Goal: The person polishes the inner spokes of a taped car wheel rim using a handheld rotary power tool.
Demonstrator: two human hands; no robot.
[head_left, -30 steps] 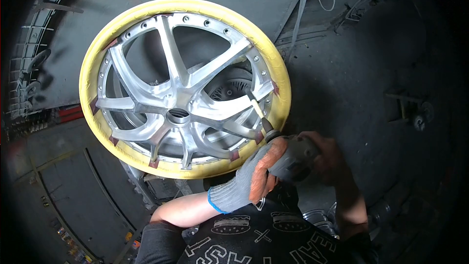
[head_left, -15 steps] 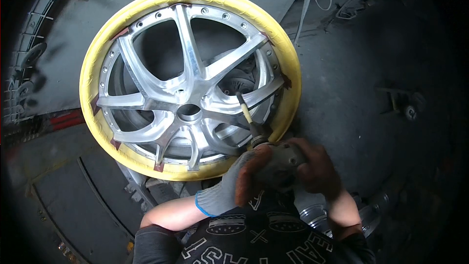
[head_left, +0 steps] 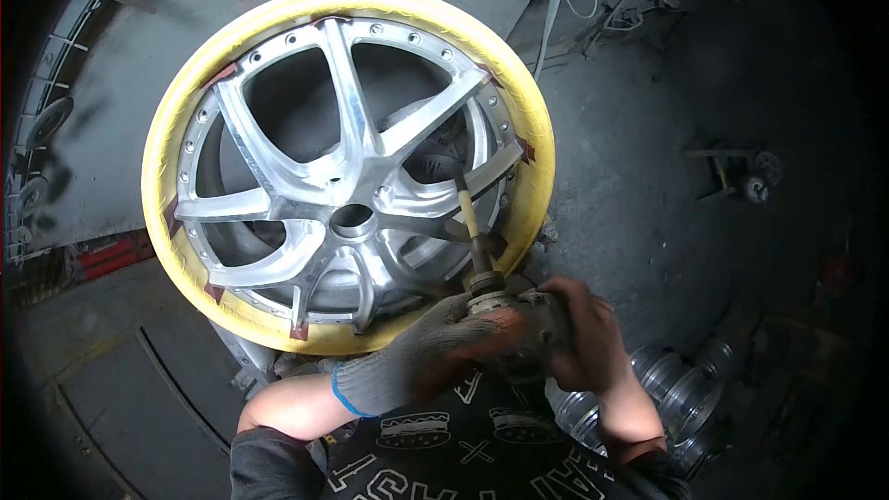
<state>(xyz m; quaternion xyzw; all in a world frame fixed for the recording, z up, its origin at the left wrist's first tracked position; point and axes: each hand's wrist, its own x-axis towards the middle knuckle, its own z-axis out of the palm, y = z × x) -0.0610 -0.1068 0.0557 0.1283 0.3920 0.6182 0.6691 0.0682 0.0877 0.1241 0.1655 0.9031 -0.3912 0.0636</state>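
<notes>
While the gloved left hand (head_left: 407, 361) curls its fingers round the front of a grey power tool (head_left: 532, 324), the right hand (head_left: 593, 338) is wrapped about the tool's right side; its slim pale shaft (head_left: 469, 213) runs far and slightly left, tip by a right-hand spoke (head_left: 497, 168), though whether they touch I cannot tell; the silver wheel (head_left: 369, 169), its rim (head_left: 162, 167) covered in yellow, lies far and left of the fingers, left hand nearer; rightward spreads dark floor (head_left: 630, 194), loose wheels (head_left: 685, 398) at near right, cables (head_left: 585, 9) farthest off.
</notes>
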